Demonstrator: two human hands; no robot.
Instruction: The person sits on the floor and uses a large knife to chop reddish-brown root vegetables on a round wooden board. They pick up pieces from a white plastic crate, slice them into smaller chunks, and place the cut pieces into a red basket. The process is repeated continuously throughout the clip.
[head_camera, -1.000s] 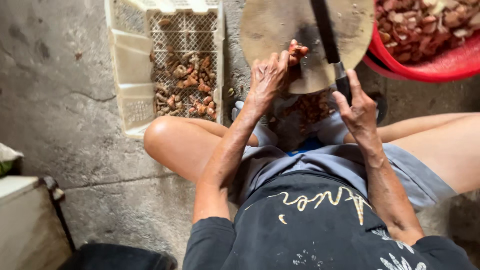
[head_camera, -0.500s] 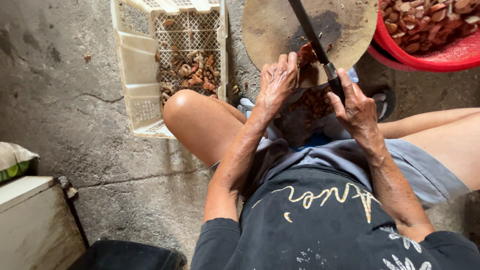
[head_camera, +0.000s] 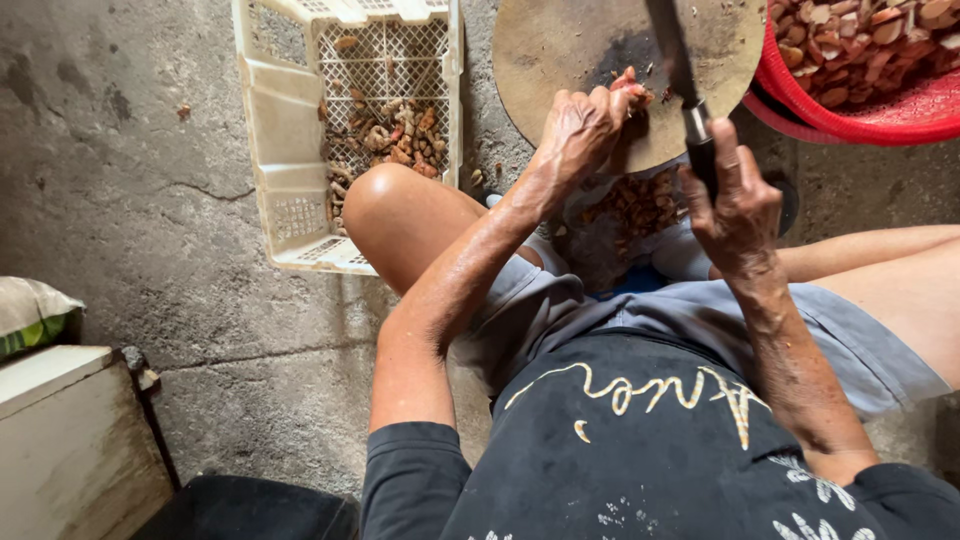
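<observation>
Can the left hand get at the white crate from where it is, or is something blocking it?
Probably yes. The left hand is busy pinning a reddish piece on the round board; the white crate sits just beyond the raised knee, open-topped.

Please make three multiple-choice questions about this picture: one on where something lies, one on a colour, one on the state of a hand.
1. Where does the white crate lie?
A. On the person's left, on the concrete floor
B. On the round board
C. Inside the basin

2. What colour is the basin of cut pieces?
A. Blue
B. Red
C. Green

3. What is the right hand doing?
A. Resting open on a knee
B. Gripping the knife
C. Lifting the crate

Answers: 1 A, it lies beside the left knee; 2 B, its rim is red; 3 B, the fingers close round the dark handle, blade over the round board.
</observation>
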